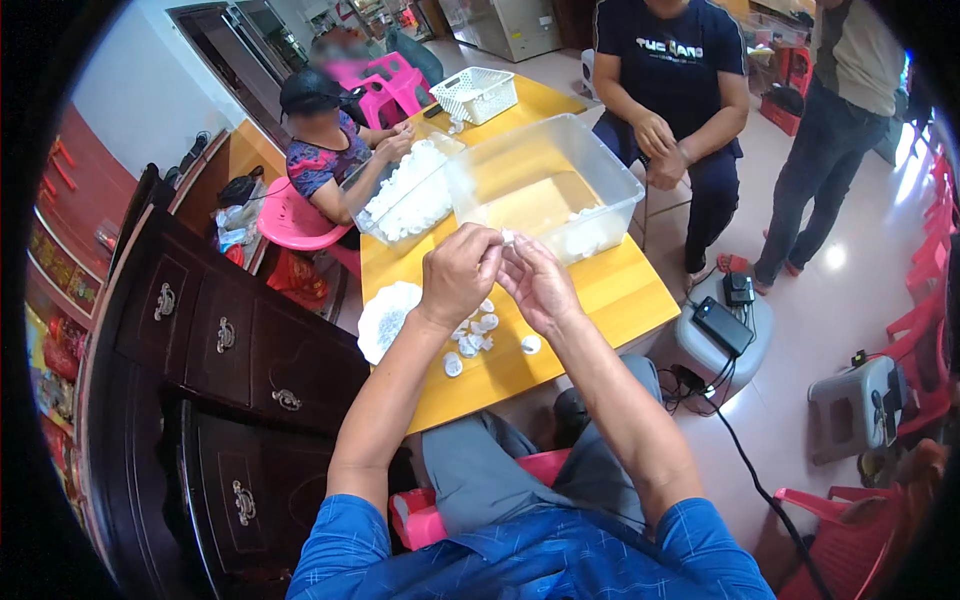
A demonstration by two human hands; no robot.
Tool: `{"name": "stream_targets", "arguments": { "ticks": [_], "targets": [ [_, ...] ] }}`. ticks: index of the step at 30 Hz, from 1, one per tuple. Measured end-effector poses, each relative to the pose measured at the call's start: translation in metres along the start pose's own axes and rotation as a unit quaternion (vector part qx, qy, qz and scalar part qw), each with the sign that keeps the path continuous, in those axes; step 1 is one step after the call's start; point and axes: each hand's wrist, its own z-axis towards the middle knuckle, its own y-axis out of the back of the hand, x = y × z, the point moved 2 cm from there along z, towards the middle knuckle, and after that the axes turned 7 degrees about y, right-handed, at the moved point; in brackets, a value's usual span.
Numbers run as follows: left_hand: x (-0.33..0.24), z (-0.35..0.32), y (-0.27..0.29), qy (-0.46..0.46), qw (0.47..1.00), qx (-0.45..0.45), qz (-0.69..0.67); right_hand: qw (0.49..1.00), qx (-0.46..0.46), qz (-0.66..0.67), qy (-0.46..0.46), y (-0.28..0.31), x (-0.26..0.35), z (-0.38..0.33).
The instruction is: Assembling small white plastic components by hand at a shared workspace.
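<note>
My left hand point(458, 272) and my right hand point(540, 284) meet above the yellow table point(610, 290), fingertips pinched together on a small white piece point(507, 238). Below them several loose white pieces point(472, 338) lie scattered on the tabletop. A round white pile of the same pieces point(385, 318) sits at the table's left edge. Just beyond my hands stands a clear plastic tub point(545, 185) with a few white pieces in its near corner.
A second clear tub point(410, 195) full of white pieces sits before a seated person working at it. A white basket point(475, 93) is at the far end. Two other people are on the right. A dark cabinet point(220, 340), grey stools and red chairs surround.
</note>
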Motion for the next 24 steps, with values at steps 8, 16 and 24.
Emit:
{"name": "stream_targets", "arguments": {
  "ticks": [8,16,24],
  "targets": [
    [0.001,-0.003,-0.002,0.047,0.997,0.01,-0.068,1.0,-0.02,-0.018,0.014,-0.001,0.002,-0.005],
    [0.006,0.0,0.007,0.13,0.978,0.063,-0.15,0.999,-0.019,0.01,0.024,0.002,-0.004,-0.005],
    [0.019,0.001,-0.001,0.117,0.971,0.093,-0.186,1.0,-0.011,0.005,0.023,0.009,-0.006,-0.004]
  ]
}}
